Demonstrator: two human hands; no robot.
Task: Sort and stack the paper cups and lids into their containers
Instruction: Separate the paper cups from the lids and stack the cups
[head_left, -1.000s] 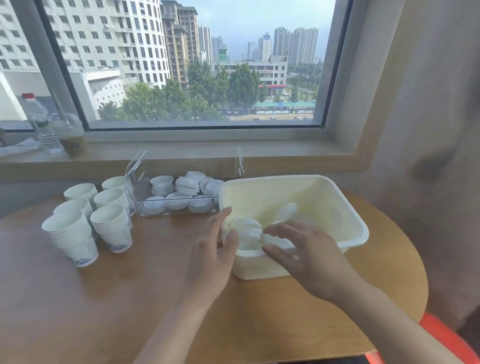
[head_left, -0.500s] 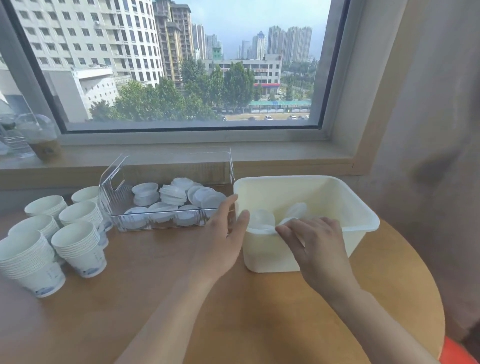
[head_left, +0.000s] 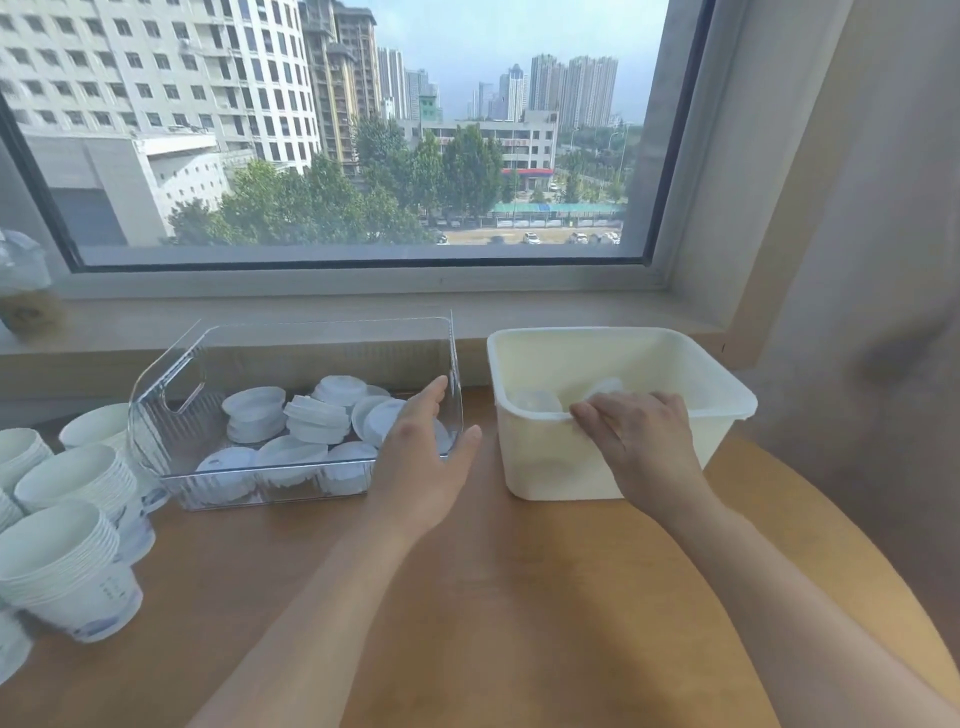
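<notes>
The left hand (head_left: 421, 462) is extended with fingers straight and spread at the right end of the clear bin (head_left: 171, 374) of lids (head_left: 317, 415). The right hand (head_left: 644, 447) curls its fingers over the near rim of the cream tub (head_left: 722, 395). Stacked paper cups (head_left: 62, 561) stand at the table's left.

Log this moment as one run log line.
left hand open beside clear lid bin | right hand gripping cream tub front rim | cup stacks left

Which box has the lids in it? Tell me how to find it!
Look under the big window, on the wooden table. Two boxes sit side by side; the lid box is the left one. It is see-through, unlike the cream tub beside it.
</notes>
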